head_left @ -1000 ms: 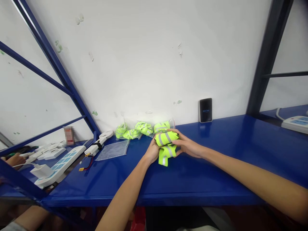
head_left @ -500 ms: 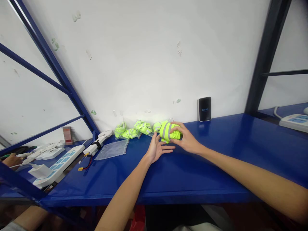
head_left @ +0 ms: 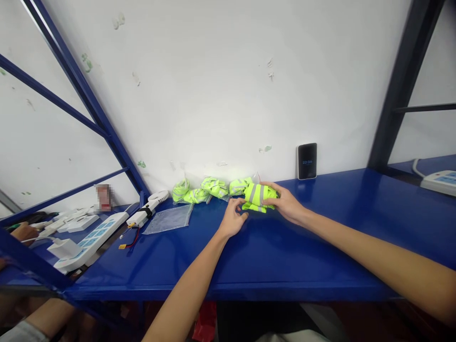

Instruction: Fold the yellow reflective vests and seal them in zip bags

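A bundled fluorescent yellow reflective vest with grey stripes is held above the blue tabletop. My right hand grips its right side, fingers over the top and front. At its lower left edge is my left hand, fingers curled against the fabric and thumb pointing right; the exact contact is partly hidden. Just behind, along the wall, lie several similar yellow bundles, among them one rolled bundle in clear plastic. A flat, clear zip bag lies to the left of my hands.
A white handheld fan and a white device with wires lie at the left. A phone leans against the wall. Beyond the blue frame post are a power strip and another person's hand.
My left hand has gone from spread fingers to curled ones at the vest's edge. The vest has turned in my right hand and shifted slightly right. The view has shifted a little.
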A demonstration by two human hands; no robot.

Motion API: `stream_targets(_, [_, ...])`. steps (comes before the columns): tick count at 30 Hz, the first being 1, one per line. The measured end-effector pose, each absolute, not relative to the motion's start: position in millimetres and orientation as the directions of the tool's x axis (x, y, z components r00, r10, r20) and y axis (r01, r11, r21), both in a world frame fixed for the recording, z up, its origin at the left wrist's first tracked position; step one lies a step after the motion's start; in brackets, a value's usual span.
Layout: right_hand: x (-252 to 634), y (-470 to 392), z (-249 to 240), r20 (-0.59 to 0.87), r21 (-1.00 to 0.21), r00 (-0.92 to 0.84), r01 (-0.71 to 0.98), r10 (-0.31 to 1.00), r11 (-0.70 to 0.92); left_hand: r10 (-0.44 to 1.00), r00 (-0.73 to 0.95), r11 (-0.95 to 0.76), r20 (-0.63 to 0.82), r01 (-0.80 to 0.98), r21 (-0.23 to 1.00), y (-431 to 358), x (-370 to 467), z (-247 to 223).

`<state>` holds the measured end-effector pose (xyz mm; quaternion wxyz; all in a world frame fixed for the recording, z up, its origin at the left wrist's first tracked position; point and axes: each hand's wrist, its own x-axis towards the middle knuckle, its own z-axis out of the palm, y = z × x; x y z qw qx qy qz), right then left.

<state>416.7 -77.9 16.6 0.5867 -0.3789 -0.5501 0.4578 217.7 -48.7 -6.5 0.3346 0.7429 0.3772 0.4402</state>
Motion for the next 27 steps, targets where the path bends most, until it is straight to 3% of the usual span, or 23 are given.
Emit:
stream_targets(4, [412, -83, 21, 0.069, -0.937, -0.091, -0.349, 0.993, 0.034, 0.801, 0.432, -0.54, 0.415, 0.221, 0.812, -50, 215, -5])
stream_targets(10, [416, -85, 22, -0.09, -0.89, -0.234, -0.417, 0.968, -0.183, 0.703, 0.498, -0.686, 0.508, 0.287, 0.668, -61, 213, 2])
stream_targets(17, [419, -84, 16, -0.001, -0.956, -0.322, -0.276, 0.947, -0.095, 0.642, 0.517, -0.766, 0.566, 0.393, 0.509, -61, 208, 4])
stream_targets(23, [418, -85, 18, -0.052, -0.926, -0.329, -0.338, 0.943, -0.169, 0.576, 0.565, -0.815, 0.591, 0.459, 0.355, -66, 206, 8])
stream_targets(27, [413, -91, 19, -0.046, -0.968, -0.368, -0.214, 0.929, -0.133, 0.553, 0.513, -0.825, 0.656, 0.443, 0.349, -73, 208, 13])
